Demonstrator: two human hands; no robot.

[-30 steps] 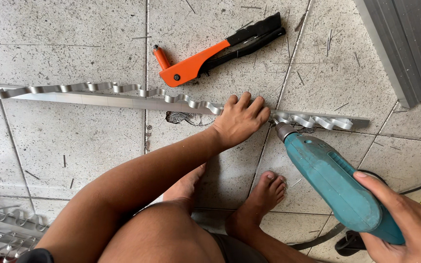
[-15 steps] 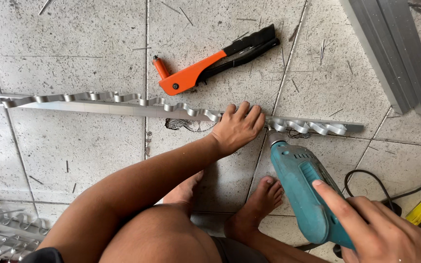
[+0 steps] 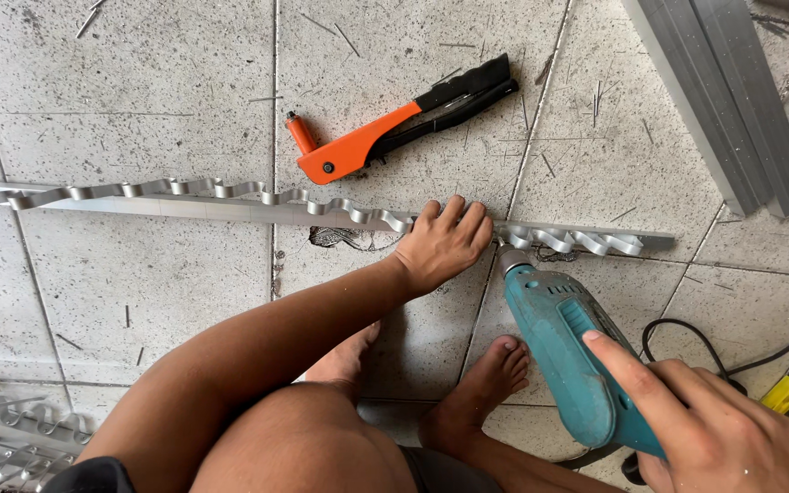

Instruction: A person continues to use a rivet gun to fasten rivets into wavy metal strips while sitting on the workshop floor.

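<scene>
While left hand (image 3: 445, 242) pins rail (image 3: 184, 201), right hand (image 3: 714, 424) levels drill (image 3: 563, 342).

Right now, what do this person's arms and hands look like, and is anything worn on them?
Both are bare: the left hand and forearm have no glove, sleeve, watch or ring in view. The right hand is gloveless too; its arm is out of view.

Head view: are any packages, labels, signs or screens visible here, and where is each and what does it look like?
None: no package, label, sign or screen shows.
The right hand holds a teal power drill with plain casing on the side facing the camera.
The left hand presses a wavy silver metal strip, unmarked.
An orange and black rivet tool lies beyond on the tiled floor.
</scene>
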